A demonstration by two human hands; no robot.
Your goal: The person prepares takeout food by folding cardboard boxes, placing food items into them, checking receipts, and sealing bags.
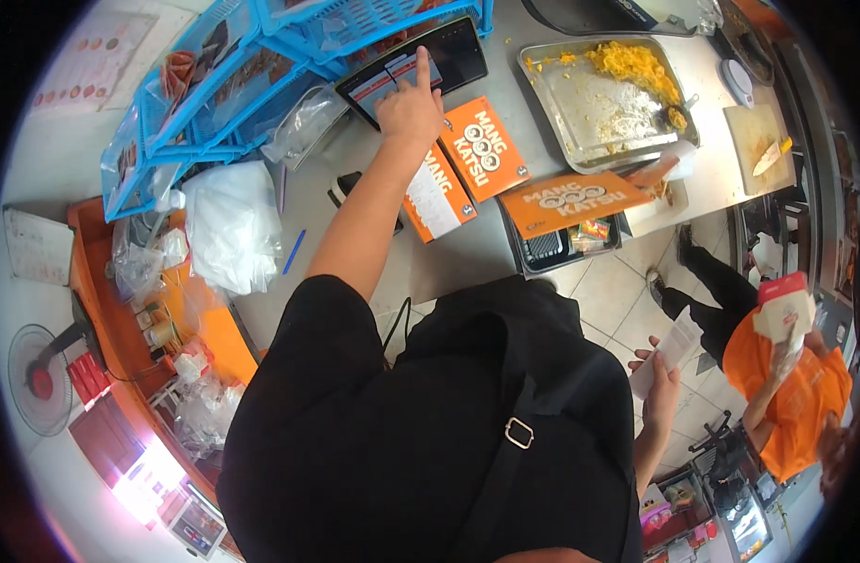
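My left hand (410,105) reaches across the counter with its index finger on the screen of a tablet (459,60). It holds nothing, and its other fingers are partly bent. Just beyond my wrist lie two orange printed cardboard boxes, one flat and whole (487,149), the other (437,200) with a white paper slip (430,204) on top. My right hand (658,387), low by my side, grips a white paper receipt (669,355) between thumb and fingers. The tablet leans against blue plastic baskets (261,77).
A metal tray (570,134) holds yellow shredded food. Nearer stands a black food container (542,257) under an orange lid (577,200). A cutting board (757,162) carries a knife (767,160). White plastic bags (229,225) and a blue pen (294,252) lie left. A co-worker (789,380) holds a carton at right.
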